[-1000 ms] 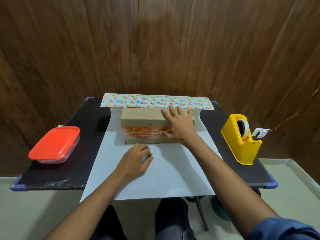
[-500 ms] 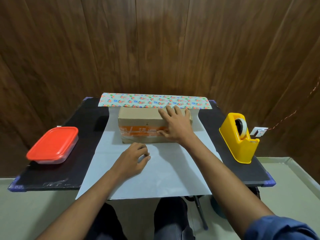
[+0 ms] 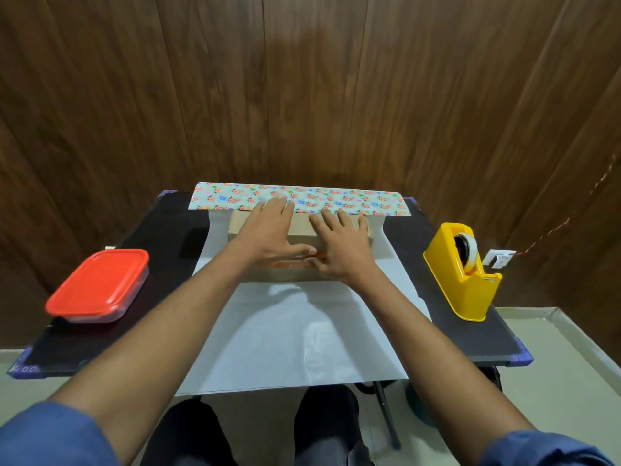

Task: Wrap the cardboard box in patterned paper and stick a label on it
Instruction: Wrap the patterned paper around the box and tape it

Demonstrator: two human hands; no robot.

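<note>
Wrapping barely begun: left hand and right hand rest flat, fingers spread, on the bare cardboard box at frame centre, patterned paper unfolded, label not applied.

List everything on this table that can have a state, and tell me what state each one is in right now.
cardboard box: unwrapped, lying on the paper
patterned paper: spread white side up, far edge folded over showing flowers
left hand: flat on the box
right hand: flat on the box
red-lidded container: lid on
tape dispenser: upright, roll loaded
</note>
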